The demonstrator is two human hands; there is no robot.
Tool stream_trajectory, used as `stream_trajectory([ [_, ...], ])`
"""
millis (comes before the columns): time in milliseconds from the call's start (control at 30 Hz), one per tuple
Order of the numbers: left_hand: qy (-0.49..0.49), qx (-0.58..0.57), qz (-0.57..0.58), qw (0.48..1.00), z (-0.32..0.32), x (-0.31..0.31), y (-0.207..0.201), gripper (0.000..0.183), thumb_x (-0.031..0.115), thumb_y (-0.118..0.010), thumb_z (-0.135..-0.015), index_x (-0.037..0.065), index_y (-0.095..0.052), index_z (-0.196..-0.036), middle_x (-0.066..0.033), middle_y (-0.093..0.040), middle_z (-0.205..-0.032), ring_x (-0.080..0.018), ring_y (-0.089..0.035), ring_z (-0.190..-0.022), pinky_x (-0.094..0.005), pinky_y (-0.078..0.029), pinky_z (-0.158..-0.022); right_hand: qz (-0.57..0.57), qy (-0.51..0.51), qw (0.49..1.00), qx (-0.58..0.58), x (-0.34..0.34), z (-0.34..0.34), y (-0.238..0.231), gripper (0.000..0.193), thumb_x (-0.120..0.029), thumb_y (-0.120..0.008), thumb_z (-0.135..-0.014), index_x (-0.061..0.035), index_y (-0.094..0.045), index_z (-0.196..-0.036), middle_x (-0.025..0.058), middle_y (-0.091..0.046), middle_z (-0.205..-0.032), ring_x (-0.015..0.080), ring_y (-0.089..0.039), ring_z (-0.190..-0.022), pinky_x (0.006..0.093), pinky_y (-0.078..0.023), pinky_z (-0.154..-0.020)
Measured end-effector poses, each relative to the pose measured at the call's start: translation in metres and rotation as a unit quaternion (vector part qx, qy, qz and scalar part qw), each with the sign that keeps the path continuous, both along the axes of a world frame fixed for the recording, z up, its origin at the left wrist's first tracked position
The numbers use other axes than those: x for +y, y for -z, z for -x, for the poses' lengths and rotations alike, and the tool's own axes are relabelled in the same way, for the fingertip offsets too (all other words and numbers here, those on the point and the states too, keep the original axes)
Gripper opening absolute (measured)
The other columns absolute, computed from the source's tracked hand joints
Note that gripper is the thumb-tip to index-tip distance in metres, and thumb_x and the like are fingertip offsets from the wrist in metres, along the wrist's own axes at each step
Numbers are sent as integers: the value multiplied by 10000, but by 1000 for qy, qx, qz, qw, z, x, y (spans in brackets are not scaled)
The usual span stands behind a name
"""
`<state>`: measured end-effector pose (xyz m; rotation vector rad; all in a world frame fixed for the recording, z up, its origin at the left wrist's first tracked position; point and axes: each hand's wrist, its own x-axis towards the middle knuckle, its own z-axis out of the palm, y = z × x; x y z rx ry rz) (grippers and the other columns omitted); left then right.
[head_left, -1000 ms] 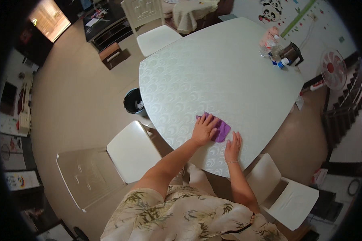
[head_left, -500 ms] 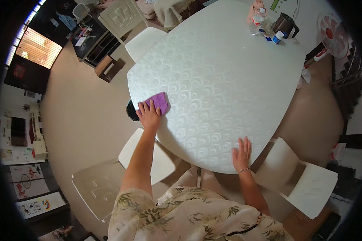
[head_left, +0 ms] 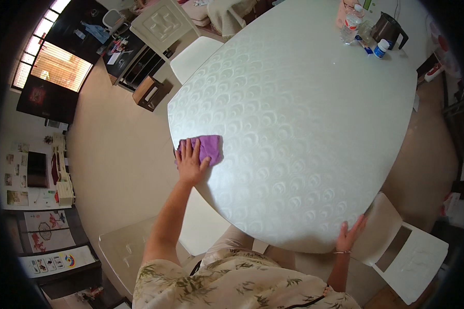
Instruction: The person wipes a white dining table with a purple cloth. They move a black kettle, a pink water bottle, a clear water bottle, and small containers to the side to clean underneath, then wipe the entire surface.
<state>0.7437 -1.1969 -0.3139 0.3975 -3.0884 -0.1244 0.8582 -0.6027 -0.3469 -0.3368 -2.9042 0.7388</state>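
A purple cloth lies on the left edge of a large pale table with a swirling, scale-like pattern. My left hand presses down on this cloth, its fingers stretched over the near left part. Over at the table's near right edge is my right hand, fingers spread and holding nothing. It wears a bracelet at the wrist.
At the far right of the table stand a clear bottle, a dark kettle and a small white-and-blue bottle. White chairs surround the table, one near my right arm. A wooden stool is on the floor.
My left hand and the cloth have shifted slightly nearer along the table's left edge. My right hand has slid from the tabletop rightward to its rim. The whole view has shifted a little.
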Motion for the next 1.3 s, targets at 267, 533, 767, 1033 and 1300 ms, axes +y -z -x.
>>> stream_trajectory([
  [267, 104, 47, -17, 993, 84, -53, 3, 727, 515, -546, -886, 146, -361, -1485, -243, -240, -1547, -454, -209, -1421, -548, -151, -1150, 9, -199, 980, -5, -77, 161, -71, 728, -184, -592, -905, -54, -219, -1517, 204, -141, -1585, 408, -139, -1451, 511, -154, -1169],
  [533, 167, 36, -20, 985, 110, -64, -10, 762, 549, -566, -861, 140, -381, -1477, -245, -242, -1544, -452, -184, -1430, -565, -122, -1151, -70, -259, 959, -86, -147, 295, -44, 665, -339, -517, -957, -63, -257, -1503, 145, -151, -1593, 335, -143, -1460, 425, -165, -1192],
  [767, 265, 47, -56, 962, 129, -89, -6, 858, 590, -598, -820, 86, -366, -1475, -260, -220, -1546, -460, -171, -1433, -547, -113, -1159, -90, -212, 960, -157, -126, 294, -61, 648, -319, -551, -948, -42, -304, -1479, 158, -234, -1567, 328, -205, -1444, 399, -211, -1184],
  [1033, 284, 74, -58, 954, 114, -84, -7, 915, 530, -689, -782, 68, -328, -1485, -302, -218, -1528, -491, -167, -1422, -589, -128, -1134, -104, -106, 985, -87, -143, 266, -73, 587, -345, -530, -961, -26, -387, -1433, 179, -276, -1544, 324, -242, -1433, 401, -232, -1175],
  [1300, 407, 70, -29, 910, 149, -101, -1, 626, 364, -580, -904, 165, -387, -1466, -123, -332, -1537, -367, -253, -1432, -626, -141, -1119, -100, -73, 988, -92, -184, 171, -136, 560, -375, -474, -985, -56, -399, -1439, 170, -276, -1547, 315, -242, -1434, 399, -227, -1171],
])
